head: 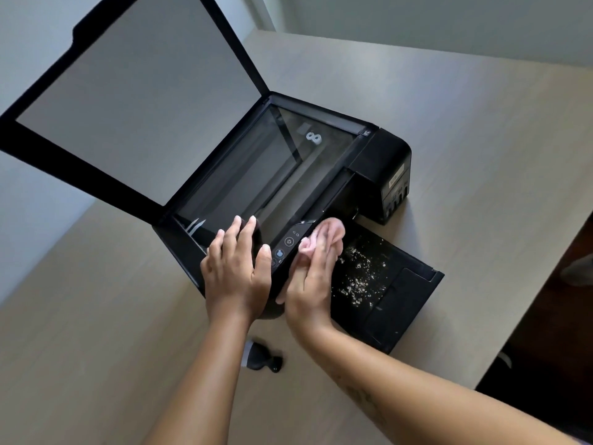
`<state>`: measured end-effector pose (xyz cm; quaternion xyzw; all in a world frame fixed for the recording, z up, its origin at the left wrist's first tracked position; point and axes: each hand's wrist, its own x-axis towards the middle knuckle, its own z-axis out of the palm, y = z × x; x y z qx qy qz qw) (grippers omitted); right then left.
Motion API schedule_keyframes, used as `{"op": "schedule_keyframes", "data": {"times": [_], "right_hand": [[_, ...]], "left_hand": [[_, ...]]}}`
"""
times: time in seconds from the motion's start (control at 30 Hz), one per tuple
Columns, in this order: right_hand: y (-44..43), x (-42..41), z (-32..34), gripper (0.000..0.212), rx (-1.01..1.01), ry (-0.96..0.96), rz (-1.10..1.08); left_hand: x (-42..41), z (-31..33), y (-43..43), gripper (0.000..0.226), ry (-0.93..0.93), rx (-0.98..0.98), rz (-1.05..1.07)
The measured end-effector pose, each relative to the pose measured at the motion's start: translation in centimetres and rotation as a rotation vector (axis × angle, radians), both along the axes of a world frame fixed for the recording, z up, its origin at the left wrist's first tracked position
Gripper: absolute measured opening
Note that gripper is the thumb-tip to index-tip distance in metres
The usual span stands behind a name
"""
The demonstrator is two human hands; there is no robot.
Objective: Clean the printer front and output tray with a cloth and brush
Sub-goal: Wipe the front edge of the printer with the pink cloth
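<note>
A black printer (382, 162) stands on the table with its scanner lid (134, 97) raised. My left hand (237, 268) lies flat on the printer's front left corner, fingers straight. My right hand (314, 277) presses a pink cloth (324, 236) against the printer front beside the control panel (288, 242). The output tray (394, 300) sticks out toward me on the right, speckled with pale crumbs (362, 271). A small black brush (263, 356) lies on the table between my forearms, partly hidden by my left arm.
The wooden table (465, 130) ends at an edge on the right, with dark floor (552, 332) beyond it. Pale walls rise behind the table. The raised lid overhangs the table's left side.
</note>
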<state>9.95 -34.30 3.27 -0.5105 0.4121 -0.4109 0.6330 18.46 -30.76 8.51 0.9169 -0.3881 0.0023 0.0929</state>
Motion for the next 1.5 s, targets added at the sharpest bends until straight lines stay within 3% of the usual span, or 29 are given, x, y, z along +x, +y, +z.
{"op": "schedule_keyframes", "data": {"times": [0.13,0.23,0.33,0.4,0.67,0.8,0.9,1.0,1.17,1.3,1.37,1.47,1.5], "right_hand": [[1.8,-1.3,1.1,0.052,-0.119,-0.075,0.081],[-1.8,-0.2,1.5,0.050,-0.111,-0.081,-0.085],[-5.6,1.4,1.6,0.050,0.145,0.032,-0.265],[-6.2,0.9,1.8,0.048,0.326,0.074,-0.221],[-11.9,-0.5,3.4,0.011,1.069,-0.281,-0.305],[-12.7,-0.8,3.0,0.021,1.026,-0.161,-0.456],[-12.9,-1.3,3.2,0.008,1.123,-0.288,-0.470],[-13.0,-2.0,3.1,0.001,1.067,-0.196,-0.453],[-13.0,-2.1,4.1,0.037,1.193,-0.288,-0.432],[-12.8,-1.8,4.1,0.007,1.132,-0.213,-0.439],[-12.6,-1.6,3.6,0.013,1.246,-0.221,-0.412],[-12.7,-1.4,3.4,0.009,1.124,-0.261,-0.459],[-12.8,-1.4,2.9,0.017,1.132,-0.249,-0.458]], "left_hand": [[-0.2,0.1,0.2,0.070,0.001,0.006,-0.002],[0.0,0.3,-0.1,0.070,0.000,0.010,-0.006],[-0.1,0.2,-0.1,0.069,-0.007,0.018,-0.006],[-0.2,0.2,0.1,0.068,-0.001,0.016,-0.005],[-0.3,0.2,0.0,0.070,-0.003,0.023,0.002],[-0.1,0.1,0.1,0.070,-0.010,0.023,0.005],[0.1,0.1,0.0,0.070,-0.007,0.015,0.009],[-0.1,0.0,0.1,0.071,-0.011,0.017,0.007],[0.1,0.1,0.0,0.071,-0.011,0.020,0.008],[0.1,0.1,0.0,0.070,-0.008,0.018,0.010],[0.1,0.0,0.0,0.070,-0.007,0.024,0.008],[0.0,0.1,0.1,0.070,-0.003,0.023,0.012],[0.1,0.1,0.1,0.070,-0.002,0.022,0.012]]}}
